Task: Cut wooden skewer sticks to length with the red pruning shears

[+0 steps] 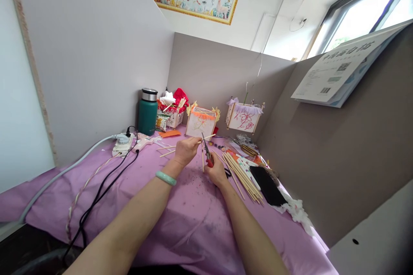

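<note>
Both forearms reach in from the near edge, converging over the middle of the purple cloth (190, 225). The left hand (187, 151), with a green bangle (165, 178) at its wrist, is bent inward, knuckles up, its fingers pinching a thin stick (210, 136) that points right. The right hand (215, 172), nearer and lower, has its fingers wrapped round the red handles of what are probably pliers (207, 151), their nose tipped far and left across the stick. Whether the nose touches the stick is hard to make out.

The left fingertips are too small to tell apart, and the right palm hides much of the handles. A black loop (228, 172) shows only partly beside the right hand, left of the stick bundle (243, 178). Pliers and stick overlap the near edge of the middle lantern (200, 125). The near edge cuts off both arms.
</note>
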